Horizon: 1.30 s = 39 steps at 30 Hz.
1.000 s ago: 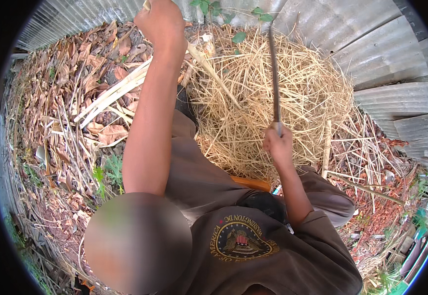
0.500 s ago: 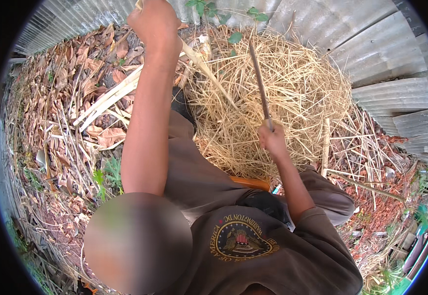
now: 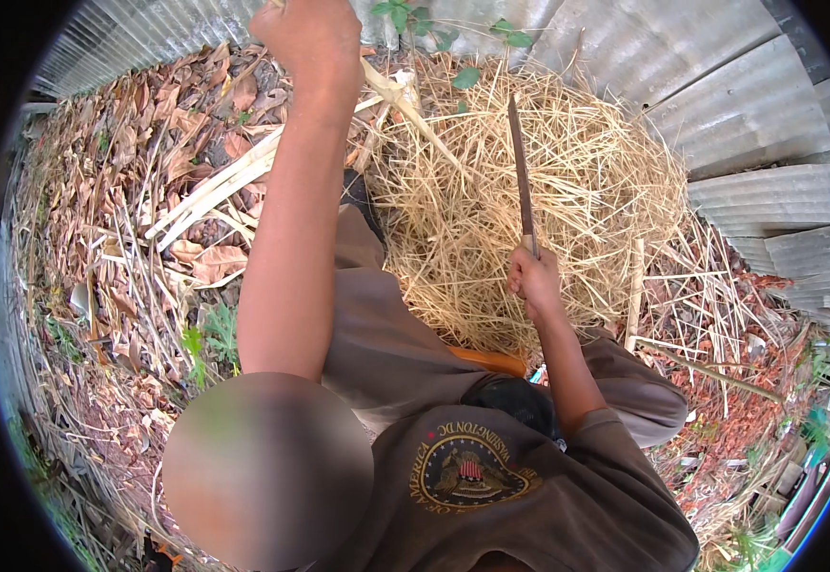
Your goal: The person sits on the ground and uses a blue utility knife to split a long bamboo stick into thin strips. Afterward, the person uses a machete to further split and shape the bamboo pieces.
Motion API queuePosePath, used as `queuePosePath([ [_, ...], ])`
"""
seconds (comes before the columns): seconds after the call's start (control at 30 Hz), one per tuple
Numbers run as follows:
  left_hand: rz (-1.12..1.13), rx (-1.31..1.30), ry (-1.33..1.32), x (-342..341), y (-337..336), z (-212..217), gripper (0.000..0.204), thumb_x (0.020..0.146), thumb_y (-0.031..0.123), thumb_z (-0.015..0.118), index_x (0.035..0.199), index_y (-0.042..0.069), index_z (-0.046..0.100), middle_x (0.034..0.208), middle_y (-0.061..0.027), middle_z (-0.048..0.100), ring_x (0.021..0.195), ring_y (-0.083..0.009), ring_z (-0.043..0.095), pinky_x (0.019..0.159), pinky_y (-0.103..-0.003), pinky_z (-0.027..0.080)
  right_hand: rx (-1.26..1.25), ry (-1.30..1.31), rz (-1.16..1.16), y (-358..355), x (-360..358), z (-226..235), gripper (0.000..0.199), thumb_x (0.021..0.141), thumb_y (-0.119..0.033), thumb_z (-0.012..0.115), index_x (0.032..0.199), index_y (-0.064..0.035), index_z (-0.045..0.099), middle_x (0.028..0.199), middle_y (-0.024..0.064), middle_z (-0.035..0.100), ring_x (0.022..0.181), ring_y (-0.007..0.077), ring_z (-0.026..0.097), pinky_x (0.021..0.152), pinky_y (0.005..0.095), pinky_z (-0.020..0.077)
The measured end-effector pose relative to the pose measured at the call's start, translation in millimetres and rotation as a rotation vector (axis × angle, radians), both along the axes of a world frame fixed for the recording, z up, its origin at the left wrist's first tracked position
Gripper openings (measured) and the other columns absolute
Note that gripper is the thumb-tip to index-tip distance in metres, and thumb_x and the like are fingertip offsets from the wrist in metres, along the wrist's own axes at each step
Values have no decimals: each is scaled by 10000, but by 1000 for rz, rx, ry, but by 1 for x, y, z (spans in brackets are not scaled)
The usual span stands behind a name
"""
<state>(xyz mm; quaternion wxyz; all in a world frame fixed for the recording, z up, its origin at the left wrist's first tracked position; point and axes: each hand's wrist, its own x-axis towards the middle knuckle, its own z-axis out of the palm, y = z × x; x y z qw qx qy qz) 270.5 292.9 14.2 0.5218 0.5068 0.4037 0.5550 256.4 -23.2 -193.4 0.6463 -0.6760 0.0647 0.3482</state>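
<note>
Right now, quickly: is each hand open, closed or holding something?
Left hand: closed, holding a pale wooden strip.
Right hand: closed, holding a long dark-bladed knife.

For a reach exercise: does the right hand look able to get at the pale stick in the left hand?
Probably yes: nothing visible blocks the right hand from the pale stick slanting out of the left hand. The right hand holds a long dark blade, though, so gripping may be awkward.

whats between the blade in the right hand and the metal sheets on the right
In the head view, the heap of pale straw-like strips shows between the dark blade and the grey corrugated sheets.
</note>
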Motion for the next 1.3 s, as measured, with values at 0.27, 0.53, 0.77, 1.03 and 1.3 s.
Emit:
queuePosePath([
  [0.27,-604,-79,-369,-17,77,-51,466,994,523,287,824,110,421,748,-69,474,750,-231,457,715,-368,376,9,-370,-30,22,22,80,141,870,-41,542,737,-40,495,495,-1,400,389,96,372,383,261,317],
  [0.53,-142,-120,-175,0,3,-2,523,989,545,370,917,28,412,711,-65,451,641,-216,459,635,-383,412,45,-573,-56,18,-3,-148,195,865,-88,541,677,-41,543,553,38,462,455,108,450,409,299,371],
  [0.77,-117,-158,-297,-2,16,-11,514,980,526,439,908,20,376,661,-61,416,552,-196,423,556,-364,396,-198,-67,33,42,6,-60,235,855,-87,558,636,-71,476,527,25,460,387,130,418,375,279,344],
  [1.03,-144,-159,-335,4,8,-13,520,964,515,503,905,21,352,630,-62,406,495,-175,403,483,-337,373,2,-647,-74,26,-4,-186,264,886,-68,538,636,-83,453,526,17,440,407,113,405,385,271,345],
  [1.3,-29,-139,-144,-8,24,-24,572,994,493,440,639,44,436,586,-58,458,522,-150,401,472,-342,354,-150,130,32,41,15,-80,237,866,-96,550,664,-101,425,508,3,405,416,98,378,389,293,322],
])
